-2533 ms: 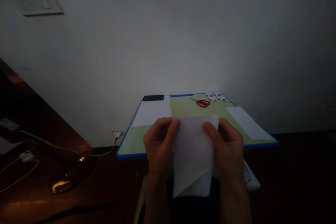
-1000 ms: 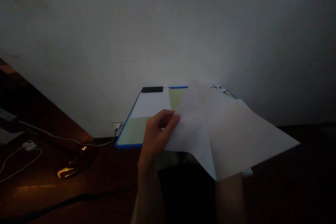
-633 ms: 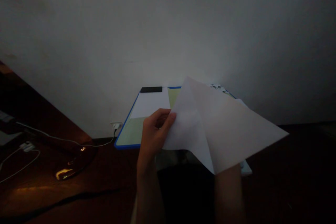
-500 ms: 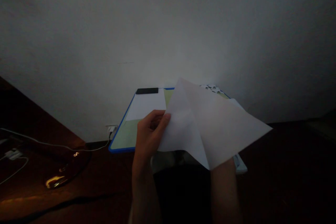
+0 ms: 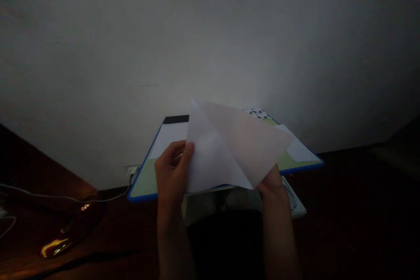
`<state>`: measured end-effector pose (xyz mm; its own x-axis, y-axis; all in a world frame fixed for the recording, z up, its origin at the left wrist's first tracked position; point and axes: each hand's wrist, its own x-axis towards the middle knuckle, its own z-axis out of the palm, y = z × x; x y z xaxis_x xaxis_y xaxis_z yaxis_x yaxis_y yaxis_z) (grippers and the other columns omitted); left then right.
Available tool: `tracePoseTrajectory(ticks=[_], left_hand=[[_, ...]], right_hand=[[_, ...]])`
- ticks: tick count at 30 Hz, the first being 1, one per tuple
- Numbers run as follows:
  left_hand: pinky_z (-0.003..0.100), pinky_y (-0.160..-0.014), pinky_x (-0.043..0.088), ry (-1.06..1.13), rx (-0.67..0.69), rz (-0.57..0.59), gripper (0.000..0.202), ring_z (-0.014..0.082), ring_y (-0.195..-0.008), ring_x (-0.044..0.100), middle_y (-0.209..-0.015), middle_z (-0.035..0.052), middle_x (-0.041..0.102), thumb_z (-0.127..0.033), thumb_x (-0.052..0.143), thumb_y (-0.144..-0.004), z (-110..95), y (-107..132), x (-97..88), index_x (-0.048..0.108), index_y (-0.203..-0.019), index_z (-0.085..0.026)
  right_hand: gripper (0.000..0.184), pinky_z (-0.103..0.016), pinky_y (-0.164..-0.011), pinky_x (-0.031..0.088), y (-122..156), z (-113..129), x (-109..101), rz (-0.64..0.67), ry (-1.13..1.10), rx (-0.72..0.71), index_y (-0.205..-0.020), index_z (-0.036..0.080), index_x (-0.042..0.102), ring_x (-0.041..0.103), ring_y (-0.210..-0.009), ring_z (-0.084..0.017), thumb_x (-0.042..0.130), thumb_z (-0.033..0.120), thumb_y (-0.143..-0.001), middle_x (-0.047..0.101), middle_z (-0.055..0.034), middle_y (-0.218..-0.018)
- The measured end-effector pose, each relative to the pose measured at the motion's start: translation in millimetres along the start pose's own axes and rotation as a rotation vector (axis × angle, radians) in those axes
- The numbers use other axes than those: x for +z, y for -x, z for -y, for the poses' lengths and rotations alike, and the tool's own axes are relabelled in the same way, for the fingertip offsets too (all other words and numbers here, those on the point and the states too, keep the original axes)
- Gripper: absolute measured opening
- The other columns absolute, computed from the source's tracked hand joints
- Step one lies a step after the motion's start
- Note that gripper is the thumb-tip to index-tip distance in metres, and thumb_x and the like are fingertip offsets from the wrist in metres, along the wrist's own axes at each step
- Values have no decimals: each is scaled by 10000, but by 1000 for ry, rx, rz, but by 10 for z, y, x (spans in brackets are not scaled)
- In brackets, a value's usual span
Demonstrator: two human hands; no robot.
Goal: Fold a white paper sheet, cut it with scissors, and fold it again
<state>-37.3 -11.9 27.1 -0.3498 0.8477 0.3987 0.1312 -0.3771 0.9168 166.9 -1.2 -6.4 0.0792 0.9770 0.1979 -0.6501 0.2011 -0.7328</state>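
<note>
My left hand is closed on the left edge of a white sheet of paper, thumb on the near face. A diagonal crease splits the sheet into two panels, and it is held up above the table. My right hand is behind the lower right part of the sheet. Its fingers are hidden by the paper, so I cannot see how they grip. A faint warm tint shows through the right panel.
The table has a pale green top and a blue rim, against a wall. On it are a black flat object, white paper, a pile of paper scraps and another white sheet. A cable runs to a wall plug.
The sheet and both hands have shifted left in view. The right panel has swung inward, so the white sheet at the table's right and more of my right hand now show.
</note>
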Motion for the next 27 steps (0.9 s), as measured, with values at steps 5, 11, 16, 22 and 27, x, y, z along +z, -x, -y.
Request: tracePoseTrajectory(ticks=[5, 11, 16, 22, 27], left_hand=[[230, -515, 487, 12, -3, -10, 276, 158, -625, 687, -852, 35, 795, -472, 816, -858, 11, -13, -5, 781, -931, -208], [223, -513, 482, -3, -1, -45, 267, 149, -619, 675, -840, 31, 787, -459, 813, -853, 10, -15, -4, 781, -922, -203], [224, -500, 474, -22, 3, -50, 283, 137, -576, 642, -825, 30, 783, -463, 807, -848, 10, -19, -10, 784, -937, -195], [223, -491, 472, -2, -21, -42, 277, 136, -575, 640, -831, 35, 784, -465, 815, -846, 16, -29, -17, 786, -930, -202], [228, -502, 478, -29, -1, -35, 268, 139, -591, 641, -835, 37, 781, -463, 814, -848, -2, -32, -18, 788, -914, -205]], right_hand=[[672, -534, -1166, 520, 18, 1, -78, 71, -9, 30, -1372, 360, 710, 625, -1397, -335, 699, 757, -830, 722, 2, -1440], [769, -575, -1154, 508, 8, 9, -161, 126, 44, 20, -1490, 369, 615, 590, -1432, -353, 580, 828, -875, 662, -25, -1519], [848, -585, -1195, 438, -1, 74, -258, 195, 157, 71, -1404, 329, 690, 540, -1472, -340, 382, 926, -886, 764, -74, -1358], [904, -582, -1214, 407, -10, 120, -302, 267, 198, 87, -1414, 341, 676, 515, -1489, -314, 281, 956, -881, 767, -79, -1334], [856, -578, -1223, 402, -26, 107, -306, 270, 150, 98, -1400, 343, 681, 507, -1496, -310, 302, 929, -905, 766, -73, -1335]])
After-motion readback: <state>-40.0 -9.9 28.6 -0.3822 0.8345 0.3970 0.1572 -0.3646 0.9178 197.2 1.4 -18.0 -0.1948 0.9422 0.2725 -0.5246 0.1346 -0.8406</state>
